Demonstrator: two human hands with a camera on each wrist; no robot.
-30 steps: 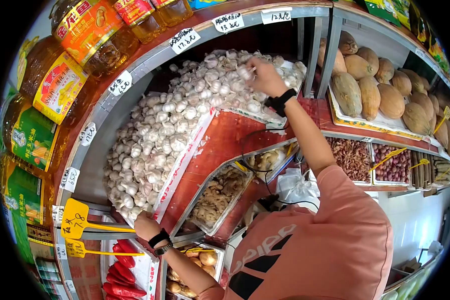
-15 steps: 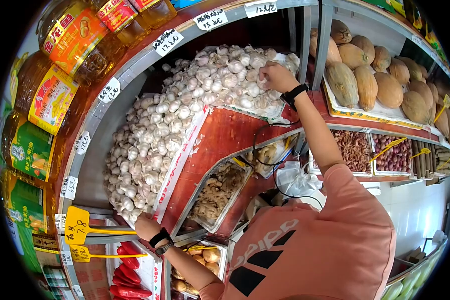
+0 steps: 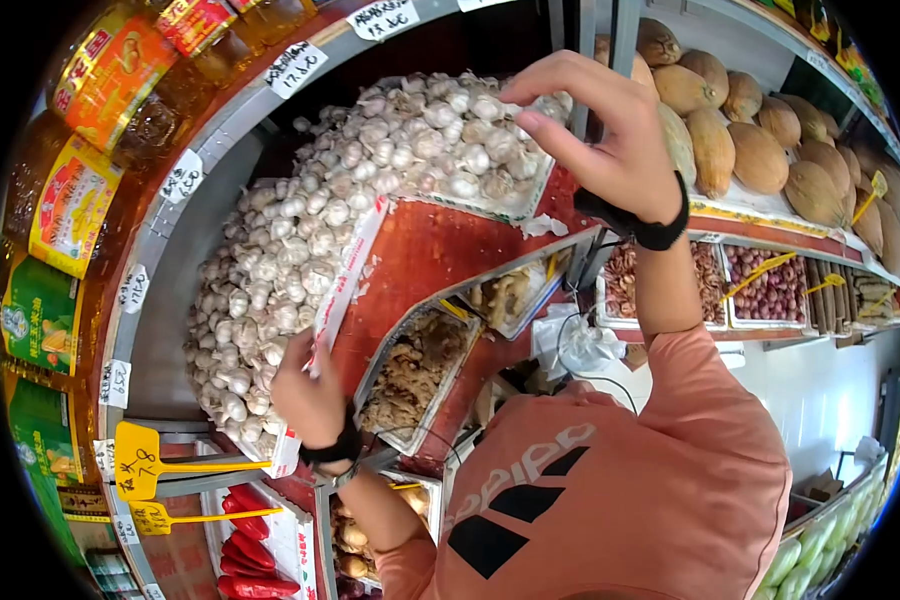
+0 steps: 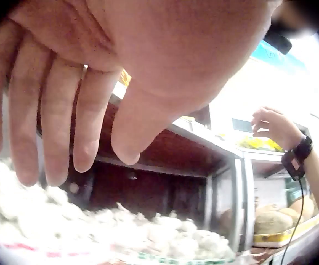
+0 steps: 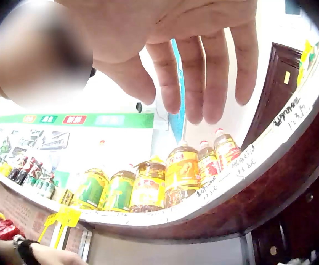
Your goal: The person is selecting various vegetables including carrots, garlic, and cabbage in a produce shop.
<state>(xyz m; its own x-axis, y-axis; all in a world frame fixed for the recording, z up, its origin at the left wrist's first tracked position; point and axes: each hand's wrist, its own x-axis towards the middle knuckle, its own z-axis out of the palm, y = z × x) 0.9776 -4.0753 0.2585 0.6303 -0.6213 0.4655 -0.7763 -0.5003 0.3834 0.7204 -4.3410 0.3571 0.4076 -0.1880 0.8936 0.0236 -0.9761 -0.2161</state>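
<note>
Garlic: a deep heap of white garlic bulbs fills a sloping shelf tray that bends round the corner of the stand, under the top shelf.
Tray rim: a white tray rim with a red stripe runs along the front of the heap.
Left hand: the left hand is at the lower front end of the heap, right by the rim; the head view does not show whether it touches.
Left fingers: in the left wrist view the fingers hang nearly straight and slightly spread above the blurred bulbs, and they hold nothing.
Right hand: the right hand is lifted in the air before the far end of the heap, clear of the bulbs.
Right fingers: in the right wrist view they are loosely extended side by side and hold nothing.
Wrists: a black band sits on the right wrist, and another on the left.
Below the garlic: a tray of knobbly brown roots.
Above: oil bottles stand on the top shelf, with handwritten price tags on its edge.
Right side: squashes lie on the next shelf, with shallots in a tray beneath them.
Lower left: a yellow price paddle stands above red chillies.
</note>
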